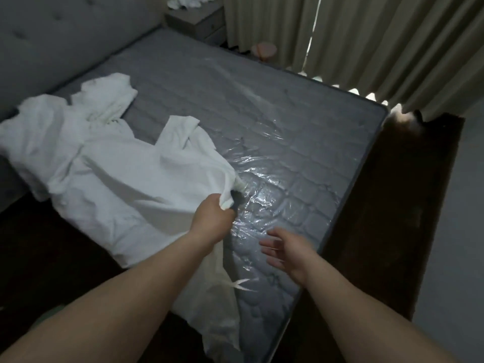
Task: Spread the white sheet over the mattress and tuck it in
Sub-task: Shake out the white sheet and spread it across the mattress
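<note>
Now | left hand (213,218) is clamping a bunched fold of sheet (125,174), heaped on mattress (301,132) left side | right hand (286,251) is hovering spread, empty | should be taking a second edge, pulling wide toward bare side

The right half of the grey mattress (275,132) lies bare under glossy plastic wrap, open from the near edge to the far corner. The white sheet (110,166) is bunched in folds over the left side and spills off the near left edge, blocking that part. A padded headboard (65,40) closes the far left. Curtains (366,43) hang just beside the far edge, and a nightstand (196,19) stands in the far corner.
</note>
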A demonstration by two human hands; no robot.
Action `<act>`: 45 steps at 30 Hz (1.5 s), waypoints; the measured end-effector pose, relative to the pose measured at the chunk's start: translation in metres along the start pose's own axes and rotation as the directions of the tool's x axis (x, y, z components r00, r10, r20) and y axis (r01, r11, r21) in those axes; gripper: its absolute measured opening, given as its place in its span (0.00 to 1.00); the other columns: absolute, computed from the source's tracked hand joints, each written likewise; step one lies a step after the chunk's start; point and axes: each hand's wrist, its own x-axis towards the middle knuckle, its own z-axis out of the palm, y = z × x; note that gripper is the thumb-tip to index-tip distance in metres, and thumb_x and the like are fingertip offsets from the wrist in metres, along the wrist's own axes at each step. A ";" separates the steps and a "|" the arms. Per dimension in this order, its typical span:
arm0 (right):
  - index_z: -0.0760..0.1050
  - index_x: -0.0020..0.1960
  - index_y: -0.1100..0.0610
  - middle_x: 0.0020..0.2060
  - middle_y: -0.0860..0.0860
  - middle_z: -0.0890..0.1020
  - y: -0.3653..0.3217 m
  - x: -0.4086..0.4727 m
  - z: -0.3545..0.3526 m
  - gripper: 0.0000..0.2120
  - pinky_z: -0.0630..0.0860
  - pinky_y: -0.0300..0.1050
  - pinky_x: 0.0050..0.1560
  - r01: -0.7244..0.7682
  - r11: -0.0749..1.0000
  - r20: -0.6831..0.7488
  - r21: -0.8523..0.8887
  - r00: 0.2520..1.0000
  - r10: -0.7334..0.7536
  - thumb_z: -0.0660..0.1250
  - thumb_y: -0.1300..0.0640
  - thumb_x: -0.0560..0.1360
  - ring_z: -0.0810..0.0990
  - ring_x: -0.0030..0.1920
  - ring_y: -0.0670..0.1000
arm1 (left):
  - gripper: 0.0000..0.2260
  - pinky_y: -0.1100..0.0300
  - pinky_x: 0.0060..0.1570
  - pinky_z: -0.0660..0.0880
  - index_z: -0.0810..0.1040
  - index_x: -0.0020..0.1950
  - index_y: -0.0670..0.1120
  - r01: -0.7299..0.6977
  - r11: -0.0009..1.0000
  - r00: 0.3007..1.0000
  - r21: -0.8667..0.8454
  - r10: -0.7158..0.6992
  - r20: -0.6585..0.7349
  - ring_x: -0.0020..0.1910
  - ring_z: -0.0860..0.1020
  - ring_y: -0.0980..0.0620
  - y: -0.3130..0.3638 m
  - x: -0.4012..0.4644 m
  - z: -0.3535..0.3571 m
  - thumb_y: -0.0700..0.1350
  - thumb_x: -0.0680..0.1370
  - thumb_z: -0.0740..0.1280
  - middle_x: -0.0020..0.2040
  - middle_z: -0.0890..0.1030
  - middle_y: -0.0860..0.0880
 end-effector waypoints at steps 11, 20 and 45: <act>0.85 0.45 0.60 0.38 0.59 0.85 -0.069 0.035 0.136 0.27 0.84 0.49 0.45 -0.210 0.943 0.448 0.260 0.891 0.074 0.57 0.43 0.83 0.87 0.37 0.58 | 0.12 0.54 0.40 0.74 0.75 0.37 0.51 -0.180 0.977 0.984 0.116 0.177 0.037 0.40 0.80 0.50 0.011 -0.001 -0.036 0.55 0.78 0.64 0.35 0.80 0.52; 0.78 0.67 0.64 0.49 0.65 0.86 -0.245 0.139 0.066 0.23 0.74 0.59 0.65 -0.134 0.938 0.332 0.318 0.943 0.022 0.59 0.59 0.75 0.86 0.47 0.64 | 0.06 0.57 0.40 0.71 0.79 0.47 0.51 0.058 0.984 0.997 0.169 -0.047 -0.069 0.40 0.78 0.51 0.077 0.022 -0.002 0.52 0.82 0.66 0.41 0.80 0.53; 0.77 0.51 0.43 0.42 0.40 0.81 -0.290 0.123 -0.105 0.13 0.74 0.37 0.46 0.766 0.138 0.749 -0.628 0.642 -0.162 0.60 0.60 0.81 0.78 0.44 0.39 | 0.36 0.47 0.63 0.78 0.70 0.75 0.45 0.470 0.833 0.879 -0.291 -0.473 0.065 0.61 0.78 0.45 0.191 0.151 0.126 0.67 0.75 0.66 0.67 0.77 0.47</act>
